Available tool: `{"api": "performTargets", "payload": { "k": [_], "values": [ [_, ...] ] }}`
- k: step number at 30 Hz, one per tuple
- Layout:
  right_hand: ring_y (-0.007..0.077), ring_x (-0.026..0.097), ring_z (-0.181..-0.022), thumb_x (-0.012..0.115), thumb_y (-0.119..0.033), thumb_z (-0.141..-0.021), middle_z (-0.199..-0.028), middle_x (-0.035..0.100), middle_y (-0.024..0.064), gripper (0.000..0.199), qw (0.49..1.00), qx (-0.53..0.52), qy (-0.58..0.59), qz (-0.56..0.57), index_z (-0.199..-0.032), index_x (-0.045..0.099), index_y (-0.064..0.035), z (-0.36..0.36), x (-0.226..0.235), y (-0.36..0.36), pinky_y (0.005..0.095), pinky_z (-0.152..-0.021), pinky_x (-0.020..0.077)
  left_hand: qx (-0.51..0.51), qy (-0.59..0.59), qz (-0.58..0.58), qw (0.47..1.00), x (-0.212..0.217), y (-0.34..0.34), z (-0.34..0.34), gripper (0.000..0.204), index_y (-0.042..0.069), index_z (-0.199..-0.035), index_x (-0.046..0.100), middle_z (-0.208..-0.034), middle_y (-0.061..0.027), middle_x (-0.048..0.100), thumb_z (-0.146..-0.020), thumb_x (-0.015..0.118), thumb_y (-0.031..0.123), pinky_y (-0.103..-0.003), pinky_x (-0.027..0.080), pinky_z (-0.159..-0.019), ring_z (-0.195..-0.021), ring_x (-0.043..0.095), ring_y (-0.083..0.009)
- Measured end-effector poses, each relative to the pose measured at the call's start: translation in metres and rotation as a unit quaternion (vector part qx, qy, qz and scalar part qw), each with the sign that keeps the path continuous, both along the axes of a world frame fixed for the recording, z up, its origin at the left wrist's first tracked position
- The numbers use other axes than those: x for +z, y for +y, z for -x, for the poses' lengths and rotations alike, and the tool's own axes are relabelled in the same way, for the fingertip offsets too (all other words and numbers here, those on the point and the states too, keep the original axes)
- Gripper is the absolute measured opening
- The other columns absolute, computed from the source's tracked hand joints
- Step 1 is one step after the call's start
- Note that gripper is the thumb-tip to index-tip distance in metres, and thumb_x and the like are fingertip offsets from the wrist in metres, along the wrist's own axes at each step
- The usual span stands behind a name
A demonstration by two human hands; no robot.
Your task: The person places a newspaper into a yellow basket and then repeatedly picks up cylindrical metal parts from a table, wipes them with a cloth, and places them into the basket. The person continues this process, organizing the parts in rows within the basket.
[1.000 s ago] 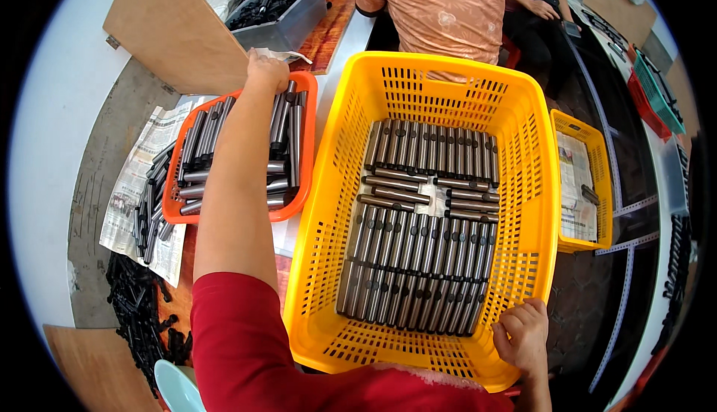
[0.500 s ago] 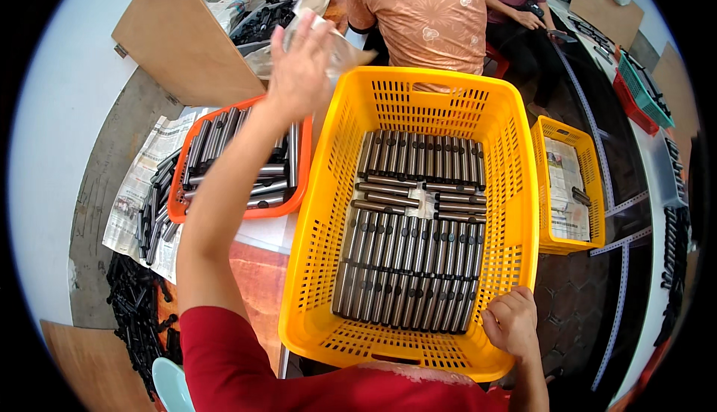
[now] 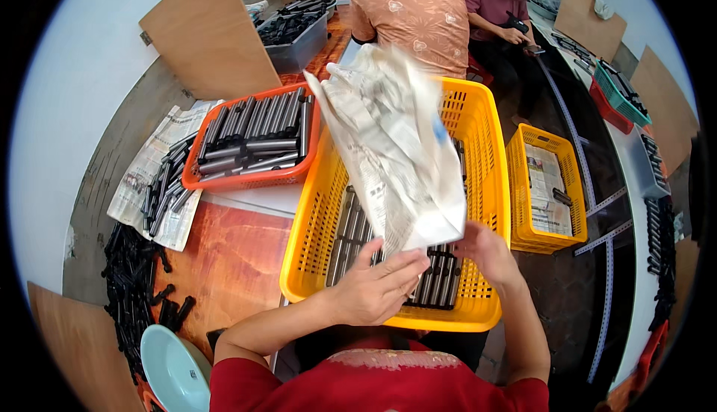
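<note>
A crumpled sheet of newspaper (image 3: 396, 143), partly blurred, is raised over the large yellow plastic crate (image 3: 299, 262). At its lower left corner my left hand (image 3: 382, 286) is closed, the paper's edge between thumb and fingers. My right hand (image 3: 489, 253), slightly blurred, grips the paper's lower right edge, its fingertips partly hidden. Below the paper lie rows of dark metal rods (image 3: 437, 281) in the crate; the sheet covers most of them.
Left stands an orange basket (image 3: 258, 180) of metal rods, with more on newspaper (image 3: 160, 135). Black parts (image 3: 127, 292) and a light blue bowl (image 3: 175, 367) lie nearer. A smaller yellow crate (image 3: 541, 244) stands right. Two people (image 3: 411, 20) sit ahead.
My left hand has come back from the far left to the crate's near side, bringing the newspaper over it. My right hand has left the crate's rim and moved to the paper.
</note>
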State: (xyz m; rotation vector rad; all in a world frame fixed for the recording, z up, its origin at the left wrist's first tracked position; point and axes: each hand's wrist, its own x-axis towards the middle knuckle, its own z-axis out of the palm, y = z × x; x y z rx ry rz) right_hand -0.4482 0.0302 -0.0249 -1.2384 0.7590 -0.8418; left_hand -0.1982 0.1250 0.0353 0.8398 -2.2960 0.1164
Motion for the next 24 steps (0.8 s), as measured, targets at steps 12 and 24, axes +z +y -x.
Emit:
{"api": "performTargets", "payload": {
  "k": [12, 24],
  "values": [
    [0.0262, 0.061, -0.097, 0.061, -0.040, -0.085, -0.110, 0.059, 0.0215, 0.063, 0.982, 0.054, -0.011, -0.178, -0.120, 0.048, 0.0101, -0.052, 0.006, -0.084, 0.0370, -0.084, 0.0505, -0.168, 0.016, -0.189, 0.967, -0.048, 0.042, 0.007, 0.013, -0.001, -0.073, 0.061, -0.089, -0.0123, 0.059, -0.072, 0.065, 0.011, -0.041, 0.041, -0.093, -0.104, 0.058, -0.0265],
    [0.0228, 0.063, -0.080, 0.056, -0.002, -0.074, -0.089, 0.065, 0.0167, 0.031, 0.968, -0.109, 0.223, 0.045, -0.101, 0.058, 0.0125, -0.064, -0.017, -0.074, 0.0323, -0.073, 0.0491, 0.413, -0.028, -0.198, 0.888, -0.039, 0.009, -0.040, 0.051, 0.012, -0.119, 0.060, -0.137, -0.0276, 0.035, -0.071, 0.073, 0.019, -0.046, 0.036, -0.101, -0.127, 0.039, -0.0382]
  ]
}}
